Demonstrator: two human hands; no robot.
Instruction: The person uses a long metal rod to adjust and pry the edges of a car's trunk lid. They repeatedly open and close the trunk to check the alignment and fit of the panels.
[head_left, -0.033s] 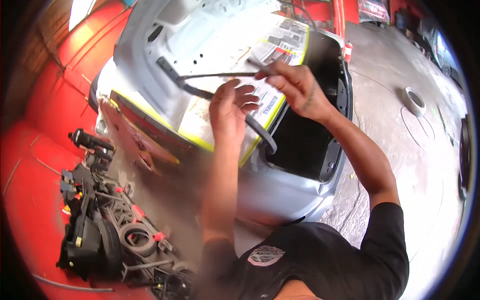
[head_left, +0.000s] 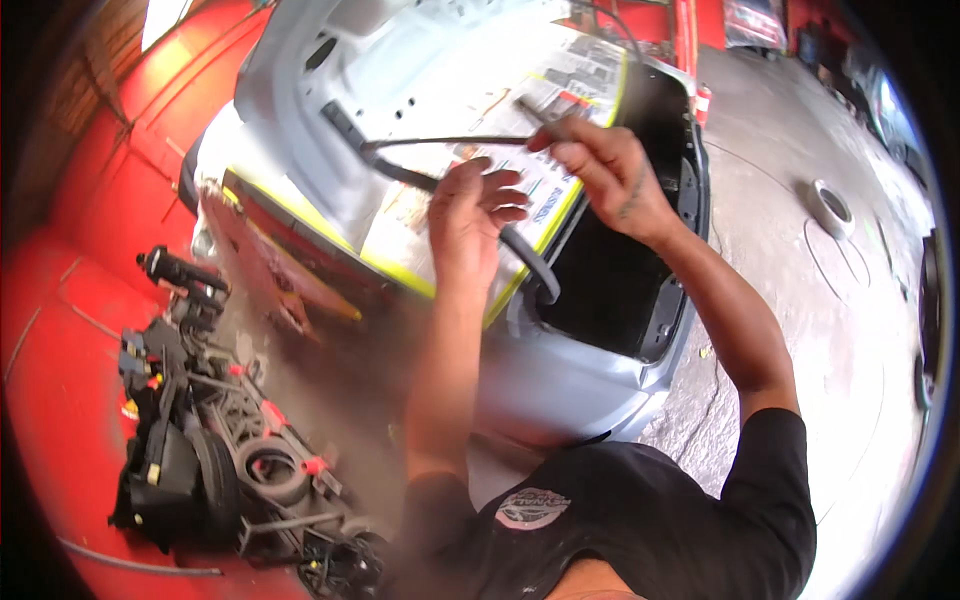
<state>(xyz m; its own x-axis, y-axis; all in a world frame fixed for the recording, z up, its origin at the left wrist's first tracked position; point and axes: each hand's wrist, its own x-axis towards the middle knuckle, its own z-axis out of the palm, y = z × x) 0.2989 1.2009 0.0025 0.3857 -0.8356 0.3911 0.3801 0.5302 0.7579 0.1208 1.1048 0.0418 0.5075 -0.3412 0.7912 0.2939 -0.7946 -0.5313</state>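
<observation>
The person's right hand (head_left: 600,170) is raised over a pale grey car door (head_left: 560,390) that lies flat, its fingers pinched shut on the right end of a thin black rubber strip (head_left: 440,142). The strip runs nearly level from that grip toward the left, then bends back at its left end and comes down to the right as a thicker black length, ending near the door's dark window opening (head_left: 610,280). The left hand (head_left: 475,215) sits just beside this lower stretch with fingers curled loosely, half open; I cannot tell whether it grasps the strip. Printed paper with yellow tape (head_left: 545,265) covers the panel beneath. At the near left, a heap of black car parts (head_left: 210,450) lies on the red floor (head_left: 60,400).
</observation>
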